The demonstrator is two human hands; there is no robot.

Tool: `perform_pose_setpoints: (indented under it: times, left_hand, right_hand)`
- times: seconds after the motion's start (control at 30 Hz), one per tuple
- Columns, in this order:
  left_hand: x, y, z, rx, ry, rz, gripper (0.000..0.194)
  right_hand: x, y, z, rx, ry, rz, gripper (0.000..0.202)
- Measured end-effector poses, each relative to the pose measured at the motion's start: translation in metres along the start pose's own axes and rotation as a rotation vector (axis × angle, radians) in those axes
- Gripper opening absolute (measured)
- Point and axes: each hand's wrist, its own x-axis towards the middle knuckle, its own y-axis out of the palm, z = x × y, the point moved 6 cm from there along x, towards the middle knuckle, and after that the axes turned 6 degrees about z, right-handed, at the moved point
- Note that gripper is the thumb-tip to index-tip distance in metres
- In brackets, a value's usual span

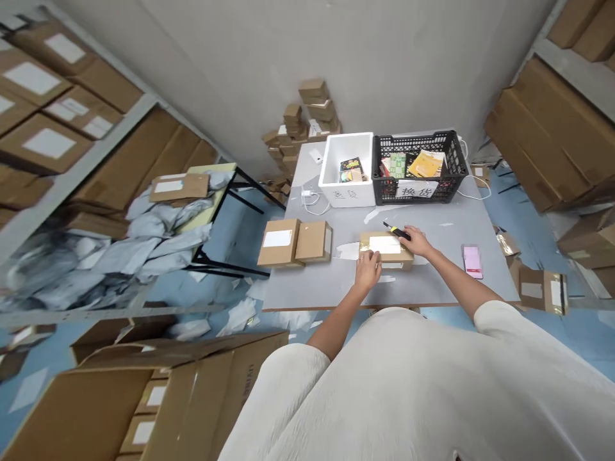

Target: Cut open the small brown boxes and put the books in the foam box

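Note:
A small brown cardboard box (404, 254) with a white label and shiny tape lies on the grey table in front of me. My left hand (368, 269) holds it at its near left side, fingertips on the label's edge. In my right hand (417, 242) is a black and yellow utility knife (394, 230), its blade pointing to the left above the far edge of the box. The fingers of that hand are closed around the handle.
Two more cardboard boxes (278, 240) sit at the table's left. Behind stand a white foam bin (346, 194) and a black crate (413, 192) with small goods inside. A phone (472, 261) lies at right. A large open carton (216, 390) is at lower left.

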Motion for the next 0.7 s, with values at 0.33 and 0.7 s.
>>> perform_pose_setpoints:
  times: [0.33,0.7]
  left_hand:
    - [0.008,0.008,0.008,-0.062,0.046,-0.013,0.049]
    - [0.066,-0.004,0.002,-0.097,0.090,0.059,0.062]
  right_hand:
    - [-0.015,0.005,-0.009,-0.098,0.154,0.062,0.046]
    - [-0.095,0.037,-0.002,0.361,0.183,0.041,0.041]
